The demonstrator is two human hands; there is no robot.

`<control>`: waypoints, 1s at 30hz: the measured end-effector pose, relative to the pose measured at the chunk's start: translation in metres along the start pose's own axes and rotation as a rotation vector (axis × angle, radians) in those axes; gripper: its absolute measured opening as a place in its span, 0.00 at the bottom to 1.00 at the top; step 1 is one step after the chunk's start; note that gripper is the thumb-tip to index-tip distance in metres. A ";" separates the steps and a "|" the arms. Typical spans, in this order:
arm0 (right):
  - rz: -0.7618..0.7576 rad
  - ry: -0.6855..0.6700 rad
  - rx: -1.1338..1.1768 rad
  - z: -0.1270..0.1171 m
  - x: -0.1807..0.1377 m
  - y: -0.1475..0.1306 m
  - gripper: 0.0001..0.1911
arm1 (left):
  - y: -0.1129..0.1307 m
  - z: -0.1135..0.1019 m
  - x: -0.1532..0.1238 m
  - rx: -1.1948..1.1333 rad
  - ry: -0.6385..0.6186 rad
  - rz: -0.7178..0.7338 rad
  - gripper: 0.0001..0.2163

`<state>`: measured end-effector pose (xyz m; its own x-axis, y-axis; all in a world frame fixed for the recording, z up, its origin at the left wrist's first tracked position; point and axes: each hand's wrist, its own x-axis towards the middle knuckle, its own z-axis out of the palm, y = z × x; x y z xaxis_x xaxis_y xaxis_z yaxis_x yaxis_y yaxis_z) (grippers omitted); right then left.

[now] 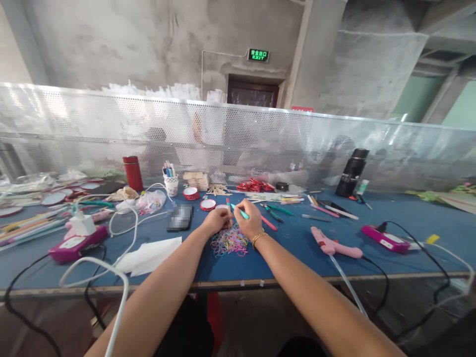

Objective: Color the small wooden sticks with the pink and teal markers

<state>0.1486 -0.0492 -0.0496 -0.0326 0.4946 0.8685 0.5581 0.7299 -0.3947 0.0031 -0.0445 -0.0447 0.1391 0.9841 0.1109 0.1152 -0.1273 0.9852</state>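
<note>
My left hand pinches a small wooden craft stick upright, its top coloured red and green. In my right hand is a teal marker pen, held like a writing tool with its tip towards the stick. Whether tip and stick touch, I cannot tell. Just below both hands lies a tangled heap of thin coloured strands on the blue tabletop. A round white disc with a red rim sits beyond my left hand, and a pink-red pen lies right of my right hand.
A phone and white paper lie left. Pliers and a pink glue gun lie right. Behind stand a pen cup, red flask and black bottle. Cables trail from purple power strips.
</note>
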 end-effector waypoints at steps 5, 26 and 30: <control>0.011 -0.010 0.005 -0.002 0.001 -0.005 0.07 | -0.002 -0.001 0.002 0.000 -0.027 0.013 0.15; 0.029 0.011 -0.049 0.000 0.001 0.001 0.06 | -0.001 0.000 0.004 0.016 -0.017 -0.005 0.13; -0.003 -0.012 -0.019 -0.001 0.001 -0.002 0.06 | 0.000 0.000 0.003 0.006 -0.026 0.004 0.13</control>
<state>0.1482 -0.0508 -0.0477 -0.0444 0.4981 0.8660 0.5733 0.7226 -0.3862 0.0037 -0.0419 -0.0448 0.1651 0.9800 0.1113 0.1203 -0.1320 0.9839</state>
